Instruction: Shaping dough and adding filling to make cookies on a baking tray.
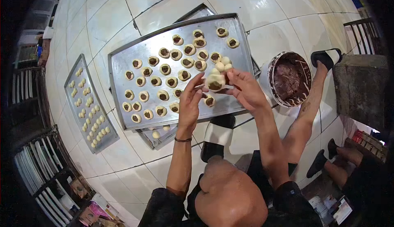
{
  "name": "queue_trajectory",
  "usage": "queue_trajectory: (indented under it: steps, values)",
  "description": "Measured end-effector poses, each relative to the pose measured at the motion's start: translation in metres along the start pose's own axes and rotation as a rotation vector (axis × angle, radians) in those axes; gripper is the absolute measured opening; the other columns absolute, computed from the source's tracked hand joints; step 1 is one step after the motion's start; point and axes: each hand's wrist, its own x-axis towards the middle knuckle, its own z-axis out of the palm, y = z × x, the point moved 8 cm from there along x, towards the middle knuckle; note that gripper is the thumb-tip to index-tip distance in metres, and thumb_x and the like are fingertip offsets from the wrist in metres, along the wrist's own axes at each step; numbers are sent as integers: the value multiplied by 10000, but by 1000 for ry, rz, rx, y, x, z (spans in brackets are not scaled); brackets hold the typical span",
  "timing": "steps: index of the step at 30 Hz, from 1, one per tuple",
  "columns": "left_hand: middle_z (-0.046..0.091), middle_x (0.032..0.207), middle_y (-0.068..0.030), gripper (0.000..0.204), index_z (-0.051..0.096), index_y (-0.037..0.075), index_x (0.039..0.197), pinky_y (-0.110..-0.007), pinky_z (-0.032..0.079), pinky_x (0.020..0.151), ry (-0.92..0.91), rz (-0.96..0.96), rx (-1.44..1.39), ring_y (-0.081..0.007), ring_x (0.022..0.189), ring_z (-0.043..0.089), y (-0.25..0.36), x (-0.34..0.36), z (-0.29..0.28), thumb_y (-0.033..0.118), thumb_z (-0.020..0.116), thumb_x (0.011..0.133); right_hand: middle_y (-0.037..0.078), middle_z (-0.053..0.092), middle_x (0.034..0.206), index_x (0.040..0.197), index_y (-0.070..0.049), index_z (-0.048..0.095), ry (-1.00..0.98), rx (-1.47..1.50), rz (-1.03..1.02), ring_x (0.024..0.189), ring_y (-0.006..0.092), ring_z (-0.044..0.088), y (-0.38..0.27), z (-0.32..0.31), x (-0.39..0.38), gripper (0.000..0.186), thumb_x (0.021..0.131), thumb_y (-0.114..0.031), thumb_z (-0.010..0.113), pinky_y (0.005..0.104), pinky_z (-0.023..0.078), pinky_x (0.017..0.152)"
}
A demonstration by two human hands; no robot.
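Observation:
Over the right part of a large metal tray (pixel 119 83), a flattened dough piece with dark brown filling (pixel 214 83) is between my two hands. My left hand (pixel 192 102) pinches at its left edge with curved fingers, and my right hand (pixel 247 88) grips its right side. Just beyond it several small, smooth dough balls (pixel 221 66) cluster together; whether they rest on the tray or are held too, I cannot tell. Loose rows of dough rounds (pixel 165 69), each topped with brown filling, cover much of the tray.
A white bucket of brown filling (pixel 289 79) stands right of the tray. Another tray (pixel 74 104) at the left carries small dough balls. More trays lie beneath the large one. My foot in a black-and-white slipper (pixel 218 136) is close to its near edge. Another person's feet (pixel 318 163) show at right.

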Motion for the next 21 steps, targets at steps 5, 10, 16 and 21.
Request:
queue_trajectory:
  steps: [5, 10, 16, 21]
  values:
    - [592, 1370, -135, 520, 489, 39, 1478, -252, 489, 958, -61, 46, -388, -177, 1163, 588, 55, 0, 31, 92, 651, 986, 112, 599, 1234, 1283, -49, 644, -41, -151, -380, 983, 198, 653, -73, 84, -33, 486, 825, 43, 780, 291, 573, 903]
    - [605, 1349, -129, 452, 526, 22, 1424, -247, 511, 918, -20, 101, -387, -166, 1106, 613, 68, -6, 39, 76, 641, 989, 126, 594, 1239, 1182, -22, 696, 260, -645, -646, 912, 176, 640, -91, 101, -66, 425, 780, 90, 774, 275, 567, 819]
    - [616, 1340, -136, 422, 552, 15, 1378, -260, 528, 897, 40, -3, -700, -171, 1092, 628, 63, -9, 51, 76, 665, 977, 115, 629, 1154, 1118, -18, 726, 342, -1008, -944, 882, 165, 626, -89, 120, -101, 380, 762, 105, 772, 262, 544, 747]
    - [627, 1337, -154, 422, 567, 16, 1356, -275, 534, 912, 71, 50, -571, -190, 1107, 641, 70, -16, 51, 78, 692, 958, 97, 647, 1073, 1075, -12, 735, 355, -917, -845, 861, 159, 621, -93, 115, -109, 338, 759, 97, 782, 255, 519, 724]
